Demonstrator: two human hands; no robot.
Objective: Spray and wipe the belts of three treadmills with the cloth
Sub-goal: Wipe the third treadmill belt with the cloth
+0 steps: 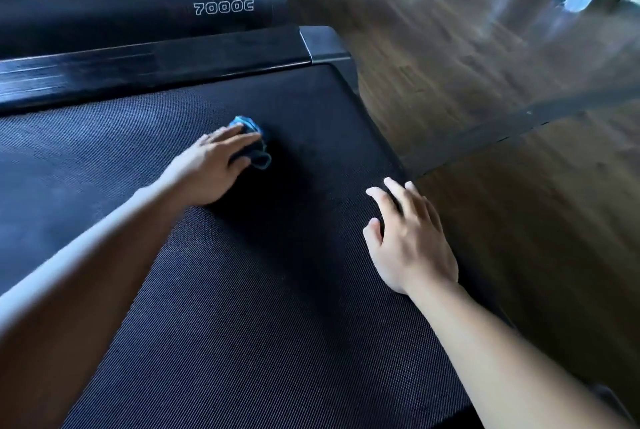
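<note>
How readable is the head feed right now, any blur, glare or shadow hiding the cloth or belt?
Head view: motion blur smears the floor, which carries pale glare streaks; the cloth under the left hand is soft and sits beside a deep shadow; the belt weave is crisp near the bottom; the right hand is fairly sharp.

A gym: two black treadmills point(221, 290) side by side on wood-look flooring point(485, 65).

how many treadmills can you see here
2. One is directly below, the left hand pressing a blue cloth on its belt. The other treadmill, marked 7000C, lies beside it at upper left. Any third is out of view.
</note>
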